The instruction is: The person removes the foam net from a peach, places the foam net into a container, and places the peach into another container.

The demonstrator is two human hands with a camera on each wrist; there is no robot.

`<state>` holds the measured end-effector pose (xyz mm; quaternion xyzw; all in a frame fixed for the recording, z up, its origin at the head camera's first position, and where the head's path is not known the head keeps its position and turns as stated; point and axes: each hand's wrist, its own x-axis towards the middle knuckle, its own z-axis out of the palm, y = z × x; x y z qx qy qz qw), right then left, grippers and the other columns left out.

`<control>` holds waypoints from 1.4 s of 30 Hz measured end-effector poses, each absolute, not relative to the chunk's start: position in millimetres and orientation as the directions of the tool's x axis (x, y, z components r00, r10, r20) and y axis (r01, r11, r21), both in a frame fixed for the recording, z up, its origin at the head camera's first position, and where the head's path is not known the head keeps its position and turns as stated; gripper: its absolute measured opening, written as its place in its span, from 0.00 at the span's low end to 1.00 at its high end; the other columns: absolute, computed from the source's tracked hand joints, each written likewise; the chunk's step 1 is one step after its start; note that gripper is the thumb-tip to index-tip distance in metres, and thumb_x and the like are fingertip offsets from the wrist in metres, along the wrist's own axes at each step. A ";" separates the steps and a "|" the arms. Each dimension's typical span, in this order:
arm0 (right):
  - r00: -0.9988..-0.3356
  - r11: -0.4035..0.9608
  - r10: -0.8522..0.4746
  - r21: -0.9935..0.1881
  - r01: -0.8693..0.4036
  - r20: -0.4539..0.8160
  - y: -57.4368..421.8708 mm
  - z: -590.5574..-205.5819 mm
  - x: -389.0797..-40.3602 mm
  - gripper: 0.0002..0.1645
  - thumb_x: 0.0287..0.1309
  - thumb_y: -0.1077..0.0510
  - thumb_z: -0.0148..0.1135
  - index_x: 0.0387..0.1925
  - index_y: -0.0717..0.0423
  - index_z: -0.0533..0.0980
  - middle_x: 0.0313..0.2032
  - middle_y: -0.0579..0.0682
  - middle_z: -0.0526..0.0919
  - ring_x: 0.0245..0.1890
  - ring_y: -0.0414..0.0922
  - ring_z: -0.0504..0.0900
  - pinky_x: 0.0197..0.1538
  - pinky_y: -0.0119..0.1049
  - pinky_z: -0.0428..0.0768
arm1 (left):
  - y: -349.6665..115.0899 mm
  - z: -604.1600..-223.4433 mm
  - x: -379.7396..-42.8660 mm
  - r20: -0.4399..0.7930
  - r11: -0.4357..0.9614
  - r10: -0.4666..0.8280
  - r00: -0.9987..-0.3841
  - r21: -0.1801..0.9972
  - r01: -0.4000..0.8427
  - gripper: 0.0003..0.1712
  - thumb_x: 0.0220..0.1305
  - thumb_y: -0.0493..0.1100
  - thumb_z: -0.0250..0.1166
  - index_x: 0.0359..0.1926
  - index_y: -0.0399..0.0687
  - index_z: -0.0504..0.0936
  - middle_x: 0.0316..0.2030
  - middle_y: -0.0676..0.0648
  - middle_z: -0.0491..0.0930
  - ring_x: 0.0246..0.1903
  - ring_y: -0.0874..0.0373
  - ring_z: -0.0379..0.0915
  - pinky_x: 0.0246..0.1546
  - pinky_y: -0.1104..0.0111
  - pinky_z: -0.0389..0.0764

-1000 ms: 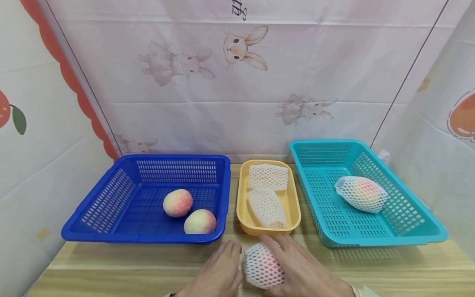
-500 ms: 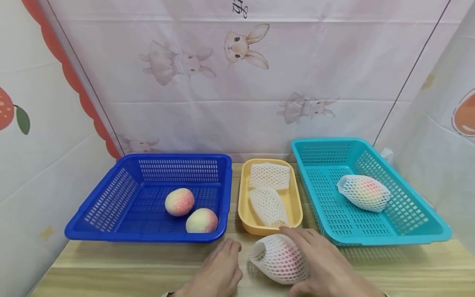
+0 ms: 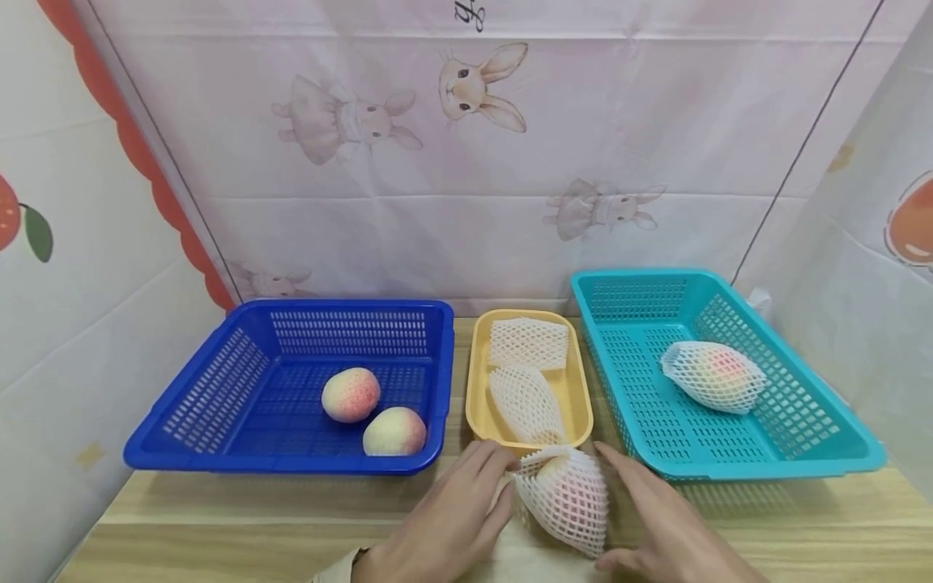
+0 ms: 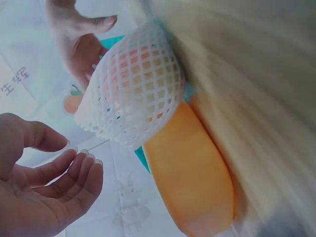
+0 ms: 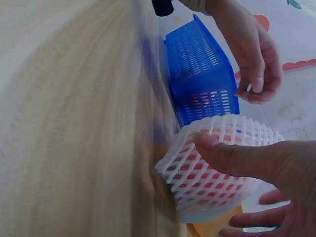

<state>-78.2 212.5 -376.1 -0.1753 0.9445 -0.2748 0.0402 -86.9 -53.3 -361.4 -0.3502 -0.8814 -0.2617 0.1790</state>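
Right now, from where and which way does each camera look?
Head: worn on the head, facing forward and down at the blue basket, yellow tray and turquoise basket; left hand and right hand show.
Left wrist: worn there, facing the netted peach between the hands; left hand near, right hand beyond.
Right wrist: worn there, facing that netted peach, blue basket behind; right hand near, left hand beyond.
Both wrist views share the netted peach and both hands.

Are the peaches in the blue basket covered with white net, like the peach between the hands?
No, both peaches in the blue basket lie bare, unlike the netted peach beside the left hand.
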 end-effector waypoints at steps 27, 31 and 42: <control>-0.875 0.704 -0.471 -0.550 -0.449 0.111 214.2 -411.8 -73.0 0.13 0.48 0.54 0.73 0.24 0.42 0.73 0.18 0.28 0.69 0.18 0.26 0.67 0.19 0.27 0.67 | -17.5 -354.5 -124.3 0.088 0.511 0.812 -0.576 0.369 0.776 0.19 0.48 0.37 0.73 0.37 0.49 0.72 0.32 0.57 0.69 0.28 0.72 0.63 0.26 0.85 0.65; -0.866 0.717 -0.479 -0.507 -0.478 0.140 214.7 -412.3 -74.4 0.17 0.46 0.61 0.71 0.21 0.41 0.70 0.18 0.29 0.67 0.18 0.26 0.64 0.20 0.26 0.65 | -14.3 -361.1 -119.1 0.079 0.549 0.798 -0.598 0.316 0.774 0.26 0.47 0.37 0.74 0.45 0.48 0.71 0.44 0.51 0.70 0.32 0.71 0.66 0.31 0.83 0.69; -0.826 0.688 -0.509 -0.464 -0.559 0.241 217.6 -411.4 -76.4 0.19 0.45 0.64 0.70 0.23 0.39 0.70 0.19 0.28 0.64 0.19 0.25 0.62 0.20 0.24 0.64 | -7.6 -386.3 -107.4 0.226 0.574 0.740 -0.634 0.279 0.770 0.39 0.37 0.32 0.73 0.52 0.42 0.64 0.47 0.49 0.67 0.41 0.64 0.67 0.41 0.79 0.74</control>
